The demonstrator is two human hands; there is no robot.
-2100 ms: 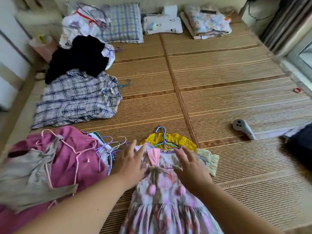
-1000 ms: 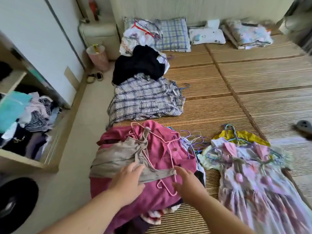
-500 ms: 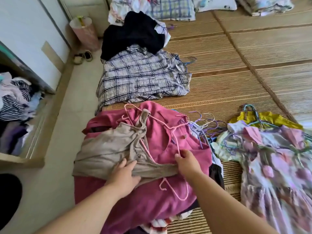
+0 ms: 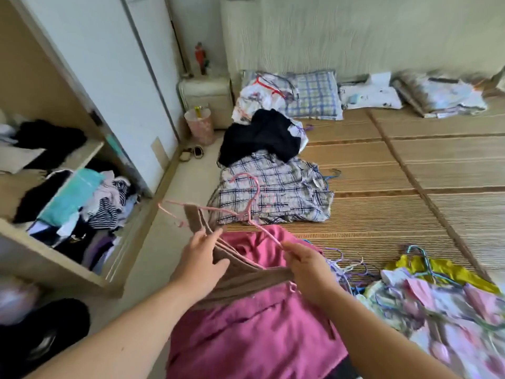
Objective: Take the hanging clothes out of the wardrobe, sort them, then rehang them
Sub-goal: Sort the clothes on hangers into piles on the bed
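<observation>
A brown strappy top on a pink wire hanger is lifted off the magenta garment beneath it. My left hand grips the top's left strap and side. My right hand pinches the hanger's right arm together with the fabric. A floral pink dress lies at the right on a yellow garment. A plaid shirt and a black garment lie farther back on the mat. The wardrobe stands open at the left.
Loose purple and blue hangers lie between the magenta pile and the dress. Wardrobe shelves hold jumbled folded clothes. A pink bin and sandals sit on the floor. Pillows and folded bedding line the far wall.
Both hands left the floral dress and moved left to the magenta pile. They took hold of the brown top with its pink hanger and raised it. The view tilted up.
</observation>
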